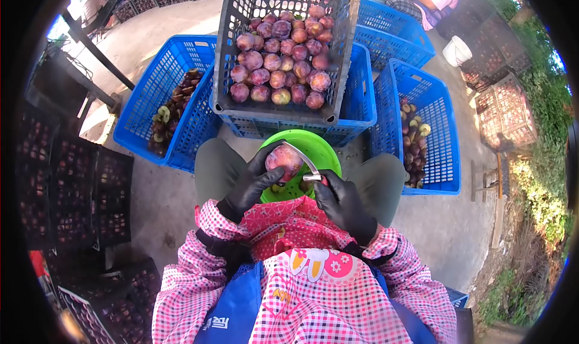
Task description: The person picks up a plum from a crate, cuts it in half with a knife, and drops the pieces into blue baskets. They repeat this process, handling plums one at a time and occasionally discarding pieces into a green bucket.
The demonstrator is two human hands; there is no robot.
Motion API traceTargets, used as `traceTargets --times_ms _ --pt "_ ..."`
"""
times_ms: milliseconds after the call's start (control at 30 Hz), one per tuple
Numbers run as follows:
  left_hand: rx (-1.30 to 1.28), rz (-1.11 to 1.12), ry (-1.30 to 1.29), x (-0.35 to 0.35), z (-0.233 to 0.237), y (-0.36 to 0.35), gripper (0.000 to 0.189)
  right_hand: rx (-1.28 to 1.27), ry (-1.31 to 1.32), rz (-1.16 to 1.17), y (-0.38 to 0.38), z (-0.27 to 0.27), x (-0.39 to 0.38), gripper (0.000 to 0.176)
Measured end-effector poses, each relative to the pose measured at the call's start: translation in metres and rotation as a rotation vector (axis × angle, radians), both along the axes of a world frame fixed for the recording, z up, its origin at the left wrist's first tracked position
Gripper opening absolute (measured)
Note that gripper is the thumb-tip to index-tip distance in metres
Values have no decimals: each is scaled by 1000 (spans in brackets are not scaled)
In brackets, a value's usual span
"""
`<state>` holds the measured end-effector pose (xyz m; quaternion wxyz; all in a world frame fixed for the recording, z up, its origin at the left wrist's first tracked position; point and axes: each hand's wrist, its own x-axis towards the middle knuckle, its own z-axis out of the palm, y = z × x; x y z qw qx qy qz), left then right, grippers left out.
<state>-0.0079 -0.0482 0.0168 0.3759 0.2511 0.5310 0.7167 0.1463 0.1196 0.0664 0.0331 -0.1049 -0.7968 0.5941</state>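
Note:
My left hand [248,186], in a black glove, is closed around a reddish-purple plum [283,162] above a bright green basin [324,153]. My right hand [344,206], gloved in black too, grips the handle of a curved knife [311,168]. Its thin metal blade arcs over the top right side of the plum. Inside the basin, between my knees, some cut pieces show below my hands. Straight ahead a black crate [225,72] of whole plums [272,62] rests tilted on a blue crate [362,82].
Blue crates stand at the left [129,118] and right [449,139], each with dark and pale cut fruit in it. Stacked dark crates [72,187] fill the far left. A white bucket [456,51] and another person [431,0] are at the back right.

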Motion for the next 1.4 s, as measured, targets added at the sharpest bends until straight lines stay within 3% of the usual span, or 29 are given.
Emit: traceTargets --times_ms 33,100,433,767,833,967,1033,1167,1233,1267,1333,1400 --pt "-14 17 -25 3 2 -1 61 0 -6 3 -3 -2 -1 26" --pt "-36 14 -58 4 3 -3 61 356 35 -18 -12 -8 -1 22" --pt "-104 27 -79 6 -9 -3 60 547 41 -87 -27 -16 -7 22" --pt "-87 126 54 22 9 6 59 499 29 -108 -33 -28 -12 26" --pt "-223 113 244 23 18 7 59 509 -66 -75 -31 -31 -13 26" --pt "-152 200 330 25 15 9 50 462 44 -125 -36 -39 -9 26" --pt "1 -39 -465 18 13 8 50 529 53 -194 -38 -42 -10 26" --pt "12 -98 -619 18 -6 11 65 544 93 -206 -35 -43 -9 26" --pt "-202 40 29 22 19 14 67 510 52 -191 -33 -47 -8 25" --pt "-198 43 31 26 17 21 67 514 55 -189 -31 -47 -9 25" --pt "-62 328 290 38 9 33 68 406 84 -208 -32 -47 -7 23" --pt "-23 354 322 38 11 32 62 396 148 -210 -30 -40 -7 22"
